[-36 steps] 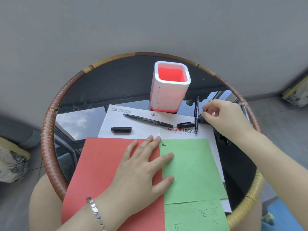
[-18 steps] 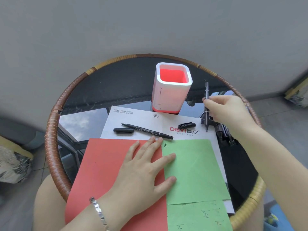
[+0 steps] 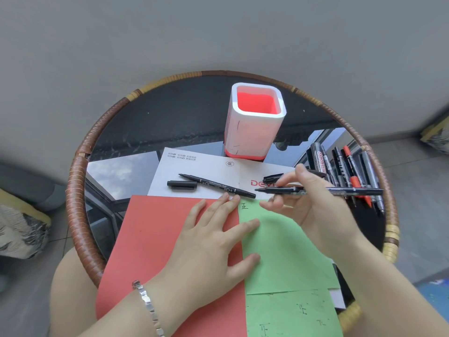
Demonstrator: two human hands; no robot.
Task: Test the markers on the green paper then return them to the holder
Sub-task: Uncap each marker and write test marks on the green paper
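My right hand [image 3: 315, 215] grips a black marker [image 3: 349, 190] held level, its uncapped tip pointing left just above the top edge of the green paper [image 3: 284, 251]. One black character is written at that paper's top left corner. My left hand [image 3: 213, 242] lies flat with spread fingers across the seam of the red paper [image 3: 150, 239] and the green paper. Another uncapped black marker [image 3: 216, 186] lies on the white sheet [image 3: 199, 166], its cap [image 3: 182, 184] beside it. The white holder [image 3: 252, 127] with a red inside stands upright behind, with nothing in it.
A bunch of several markers [image 3: 345, 171], black and red, lies at the right of the round glass table with a woven rim [image 3: 75, 190]. Another cap [image 3: 273, 178] lies by my right thumb. A second green sheet [image 3: 291, 314] with marks sits nearest me.
My right hand lifted the marker from the pile at the right, brought it left and down, and turned it level over the green paper. My left hand stayed put.
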